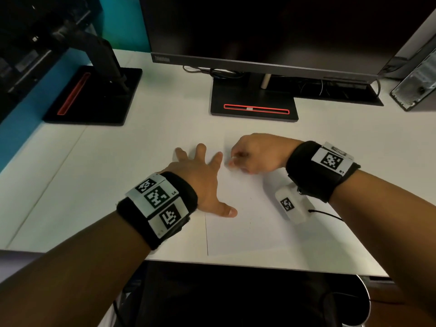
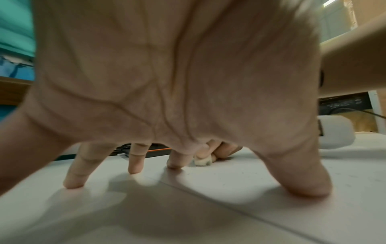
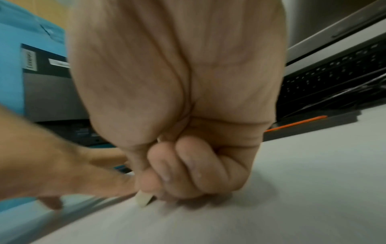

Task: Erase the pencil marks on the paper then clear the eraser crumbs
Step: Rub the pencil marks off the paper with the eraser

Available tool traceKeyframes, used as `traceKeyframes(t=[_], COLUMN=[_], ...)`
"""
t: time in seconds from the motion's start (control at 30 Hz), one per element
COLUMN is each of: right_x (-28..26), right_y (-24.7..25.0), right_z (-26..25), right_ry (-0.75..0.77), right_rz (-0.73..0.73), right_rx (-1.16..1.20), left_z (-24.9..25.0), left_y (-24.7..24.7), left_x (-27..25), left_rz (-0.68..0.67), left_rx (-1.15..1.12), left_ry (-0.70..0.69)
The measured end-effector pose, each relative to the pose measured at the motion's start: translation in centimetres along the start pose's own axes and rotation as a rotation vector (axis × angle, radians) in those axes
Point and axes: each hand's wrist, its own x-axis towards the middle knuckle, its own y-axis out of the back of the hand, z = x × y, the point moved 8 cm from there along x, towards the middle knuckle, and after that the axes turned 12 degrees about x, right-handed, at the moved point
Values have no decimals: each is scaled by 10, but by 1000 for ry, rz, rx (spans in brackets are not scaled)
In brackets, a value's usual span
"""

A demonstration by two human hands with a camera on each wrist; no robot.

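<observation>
A white sheet of paper (image 1: 245, 208) lies on the white desk near its front edge. My left hand (image 1: 203, 178) is spread flat, its fingertips (image 2: 133, 166) and thumb pressing on the paper's left part and the desk beside it. My right hand (image 1: 250, 156) is curled over the paper's upper left area and pinches a small cream eraser (image 3: 144, 199), whose tip touches the sheet. The eraser (image 2: 202, 161) also shows past my left fingers, in the left wrist view. Tiny dark specks (image 2: 246, 175) lie scattered on the paper; pencil marks are too faint to make out.
A monitor with a black stand (image 1: 253, 107) sits behind the paper. A second monitor stand (image 1: 94, 95) is at the back left. A computer case (image 1: 415, 90) stands at the back right. The desk's front edge (image 1: 259, 265) runs just below the sheet.
</observation>
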Motion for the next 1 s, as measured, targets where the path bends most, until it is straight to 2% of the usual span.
traceKeyframes(t=[0.1,0.13,0.27,0.4,0.5,0.57,0.7,0.83,0.93,1.0], right_x=[8,8,2,-3,-13,-23,-27,-30,-32,-30], right_y=[16,13,-3,15,-8,-12,4,-12,2,-3], right_z=[-1,-4,-5,6,-4,-1,15,10,19,14], right_ry=[1,15,28,-14,53,38,-16,38,-25,8], right_rz=[134,138,5,108,20,-18,88,8,52,49], right_rx=[-49,-49,-22,-38,-47,-43,-26,-18,-41,-48], left_z=[0,0,0,0,1,1,1,1,1,1], left_y=[1,1,0,2,2,2,2,1,2,2], left_x=[-2,-2,-2,-4,-4,-4,-5,-5,-6,-6], left_rz=[-3,-4,1,-7,-13,-16,-15,-23,-24,-25], left_rx=[8,4,5,7,-1,1,5,6,11,8], left_ry=[3,2,-3,0,-1,0,0,0,-1,2])
